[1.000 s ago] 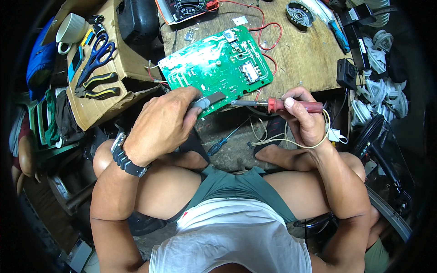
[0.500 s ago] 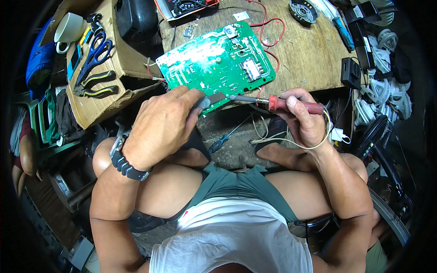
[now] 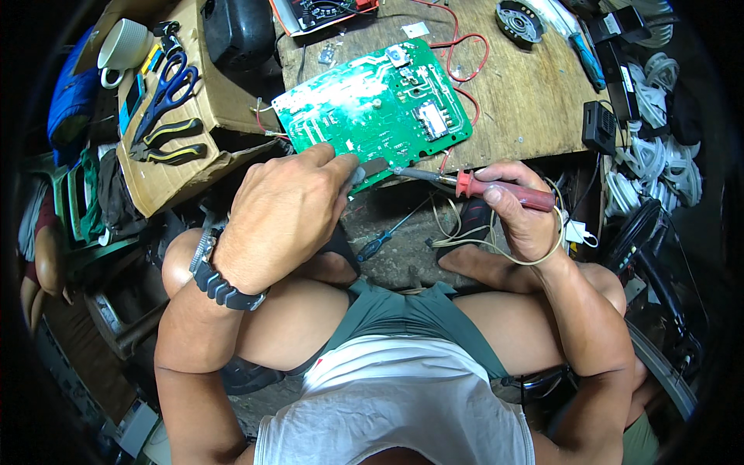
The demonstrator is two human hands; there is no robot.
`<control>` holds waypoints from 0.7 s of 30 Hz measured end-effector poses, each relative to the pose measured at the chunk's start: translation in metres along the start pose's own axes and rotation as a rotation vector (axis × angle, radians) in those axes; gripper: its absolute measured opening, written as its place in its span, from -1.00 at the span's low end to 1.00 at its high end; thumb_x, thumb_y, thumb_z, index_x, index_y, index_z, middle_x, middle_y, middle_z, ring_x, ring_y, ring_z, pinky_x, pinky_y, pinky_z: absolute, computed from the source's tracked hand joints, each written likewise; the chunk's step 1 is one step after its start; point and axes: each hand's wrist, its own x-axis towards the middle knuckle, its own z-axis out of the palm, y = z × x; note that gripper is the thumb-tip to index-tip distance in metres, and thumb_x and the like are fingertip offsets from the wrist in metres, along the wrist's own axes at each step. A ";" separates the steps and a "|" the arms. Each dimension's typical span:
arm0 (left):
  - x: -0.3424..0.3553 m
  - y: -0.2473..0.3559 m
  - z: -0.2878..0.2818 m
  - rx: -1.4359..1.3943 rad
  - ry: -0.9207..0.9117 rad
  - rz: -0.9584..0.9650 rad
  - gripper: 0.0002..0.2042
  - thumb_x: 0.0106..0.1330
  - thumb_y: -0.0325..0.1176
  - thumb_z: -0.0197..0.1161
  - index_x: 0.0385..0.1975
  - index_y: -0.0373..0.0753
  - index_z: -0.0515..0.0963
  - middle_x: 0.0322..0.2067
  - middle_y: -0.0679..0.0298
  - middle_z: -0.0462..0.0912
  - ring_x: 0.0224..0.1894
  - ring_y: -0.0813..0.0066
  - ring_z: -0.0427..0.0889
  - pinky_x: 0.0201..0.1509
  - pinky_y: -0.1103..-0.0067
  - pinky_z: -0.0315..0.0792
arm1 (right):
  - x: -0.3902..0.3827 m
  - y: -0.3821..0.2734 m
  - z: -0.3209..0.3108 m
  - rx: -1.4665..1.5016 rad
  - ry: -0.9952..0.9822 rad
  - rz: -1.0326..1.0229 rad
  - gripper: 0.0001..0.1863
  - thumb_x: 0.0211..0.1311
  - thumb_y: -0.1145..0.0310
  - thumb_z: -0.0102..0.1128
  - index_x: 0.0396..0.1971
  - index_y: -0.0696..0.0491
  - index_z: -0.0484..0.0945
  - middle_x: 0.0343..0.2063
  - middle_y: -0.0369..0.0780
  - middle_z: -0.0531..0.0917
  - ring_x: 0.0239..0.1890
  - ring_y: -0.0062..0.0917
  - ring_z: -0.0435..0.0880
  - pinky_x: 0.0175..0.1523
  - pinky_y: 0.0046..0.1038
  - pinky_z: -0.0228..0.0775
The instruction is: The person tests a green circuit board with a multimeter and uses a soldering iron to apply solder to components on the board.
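Observation:
A green circuit board [image 3: 341,116] lies tilted at the near edge of the wooden bench, its soldered side up. Over its near edge my left hand [image 3: 283,213] is closed, pinching a small flat grey piece with a brownish end [image 3: 373,166]; its exact kind is unclear. My right hand [image 3: 521,213] grips the red handle of a soldering iron [image 3: 511,194], which points left. The iron's tip is beside the brownish end, at the board's near edge; whether they touch I cannot tell. A pale cord loops from the handle round my right wrist.
On a cardboard box [image 3: 174,186] at left lie blue scissors [image 3: 170,89], pliers [image 3: 172,142] and a white cup [image 3: 125,44]. A red wire [image 3: 470,77] and a round metal part [image 3: 519,22] rest on the bench. Below, a screwdriver [image 3: 376,246] lies on the floor.
The whole scene has shifted slightly right in the view. My left hand sits a little farther right and lower; both hands keep their holds.

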 end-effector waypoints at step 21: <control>0.000 -0.006 0.002 -0.030 0.018 -0.002 -0.77 0.34 -0.38 0.25 -0.05 -0.27 0.64 -0.27 0.05 0.62 -0.23 -0.05 0.67 -0.20 0.17 0.54 | -0.014 -0.022 0.012 -0.679 -0.164 -0.471 -0.51 -0.06 0.50 0.62 -0.03 0.03 0.74 -0.19 -0.13 0.63 -0.14 -0.31 0.68 -0.04 -0.37 0.59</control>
